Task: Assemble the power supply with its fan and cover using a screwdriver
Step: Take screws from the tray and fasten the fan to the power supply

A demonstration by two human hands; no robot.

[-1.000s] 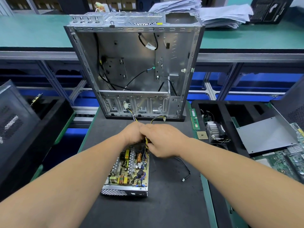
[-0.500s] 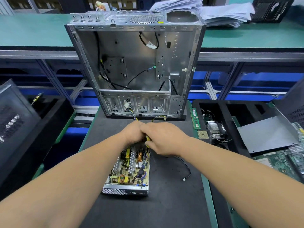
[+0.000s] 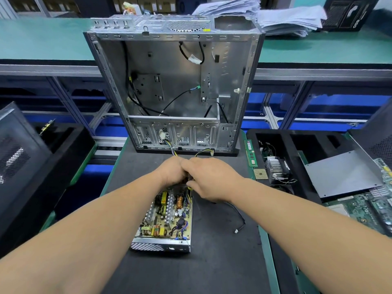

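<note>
The open power supply point(image 3: 167, 219) lies on the black mat point(image 3: 212, 262), its circuit board with coils and heat sinks bare and no cover on it. My left hand point(image 3: 169, 172) and my right hand point(image 3: 210, 177) meet over its far end, fingers curled round the yellow and black wire bundle point(image 3: 172, 150) that runs on toward the computer case point(image 3: 169, 71). Something yellow shows under my right thumb. A thin black cable with a white plug point(image 3: 236, 230) trails to the right of the supply. No screwdriver is visible.
The empty metal case stands upright just behind my hands. To the right, a black tray holds a memory stick point(image 3: 250, 153), a processor chip point(image 3: 260, 174), a finned cooler point(image 3: 275, 168), a grey metal plate point(image 3: 339, 175) and a motherboard point(image 3: 364, 211). Another black tray point(image 3: 53, 166) sits left.
Both hands stay over the far end of the power supply. My right hand has shifted slightly, working at the wires; the supply has not moved.
</note>
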